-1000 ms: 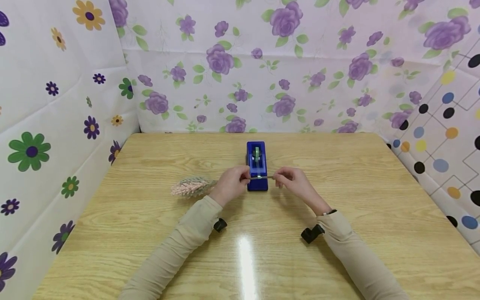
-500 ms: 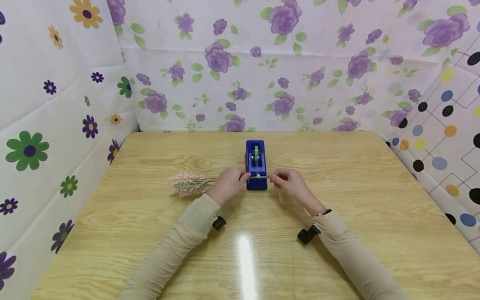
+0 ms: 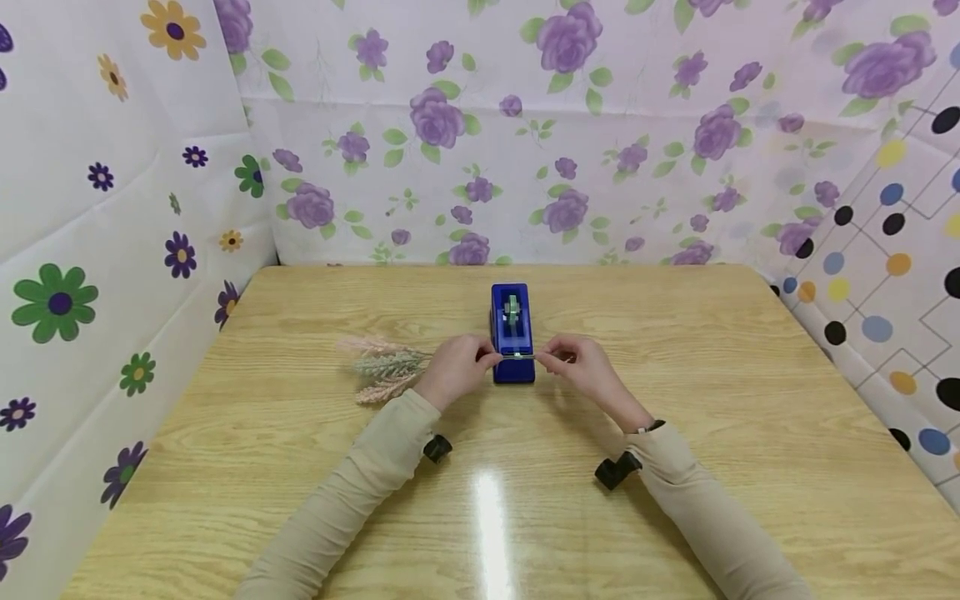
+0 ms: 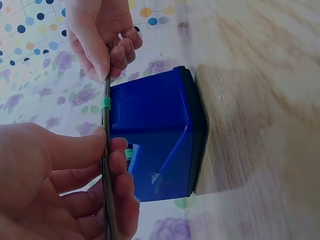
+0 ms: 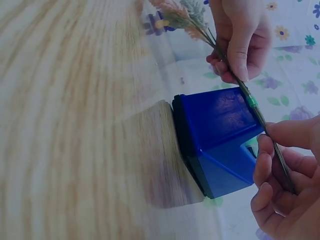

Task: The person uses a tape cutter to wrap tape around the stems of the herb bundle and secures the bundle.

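A bunch of artificial flower sprigs, with pink and grey-green heads (image 3: 386,365), lies across in front of me, heads to the left. My left hand (image 3: 459,368) pinches its thin stems (image 4: 107,175) between thumb and fingers. Farther along, toward the stem ends, my right hand (image 3: 583,367) pinches them too. Between the hands a band of green-tinted tape (image 5: 251,100) wraps the stems. Right behind it stands a blue tape dispenser (image 3: 513,375), the stems crossing over its front end. A clear strip runs from the tape roll (image 3: 513,310) toward the stems.
The wooden table (image 3: 675,333) extends around the dispenser on all sides. Flower-printed cloth (image 3: 480,133) hangs behind and to the left, dotted cloth (image 3: 885,250) to the right. A black wrist camera (image 3: 617,471) hangs under the right forearm.
The flower heads have turned about the stem line and fan out into separate sprigs. My right hand has shifted slightly left, closer to the left hand; the dispenser stays in place.
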The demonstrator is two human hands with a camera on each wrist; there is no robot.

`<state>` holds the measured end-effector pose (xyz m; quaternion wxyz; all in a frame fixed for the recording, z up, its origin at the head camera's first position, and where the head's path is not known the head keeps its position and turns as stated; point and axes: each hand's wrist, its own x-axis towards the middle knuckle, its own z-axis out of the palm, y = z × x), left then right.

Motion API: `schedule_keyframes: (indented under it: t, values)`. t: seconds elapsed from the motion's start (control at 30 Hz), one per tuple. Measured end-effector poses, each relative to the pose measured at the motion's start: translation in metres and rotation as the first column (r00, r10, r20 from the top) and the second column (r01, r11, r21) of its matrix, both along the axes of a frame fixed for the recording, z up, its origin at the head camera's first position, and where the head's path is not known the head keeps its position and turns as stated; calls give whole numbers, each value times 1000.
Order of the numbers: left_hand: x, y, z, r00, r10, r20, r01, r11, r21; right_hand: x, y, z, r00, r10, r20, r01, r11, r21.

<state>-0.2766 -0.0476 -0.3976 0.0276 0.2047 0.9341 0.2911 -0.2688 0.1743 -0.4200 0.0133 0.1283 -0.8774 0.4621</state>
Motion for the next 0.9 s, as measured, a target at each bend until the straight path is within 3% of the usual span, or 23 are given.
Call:
schedule_keyframes:
  t: [0.27,0.9]
  values:
    - [0,1,2,999,-39,-36,37,997,-66,3,-3,1,998,6,-55,-1,997,79]
    - [-3,-5,1,996,-89,14,89,996,16,2,-2,1,998,54,-25,-50,988,147]
